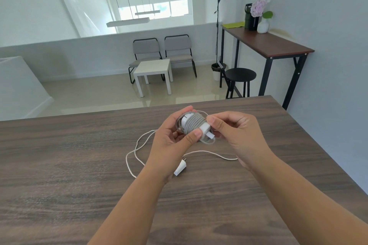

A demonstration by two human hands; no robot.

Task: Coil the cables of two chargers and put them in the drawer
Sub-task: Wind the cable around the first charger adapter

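I hold a white charger [194, 123] above the dark wooden table [79, 165], its grey braided cable wound tightly round the body. My left hand [173, 139] grips the wrapped charger from below, thumb on the coils. My right hand [229, 131] pinches the cable's end by the white connector at the charger's right side. A second white charger [180, 168] lies on the table beneath my left wrist, partly hidden. Its thin white cable [137, 149] sprawls loose in loops to the left and runs right toward my right forearm.
The table's far edge runs just beyond my hands and its right edge slants down at the right. Beyond stand a white side table [153, 71], two grey chairs, a black stool [240, 75] and a tall brown desk [266, 43] against the wall. No drawer is in view.
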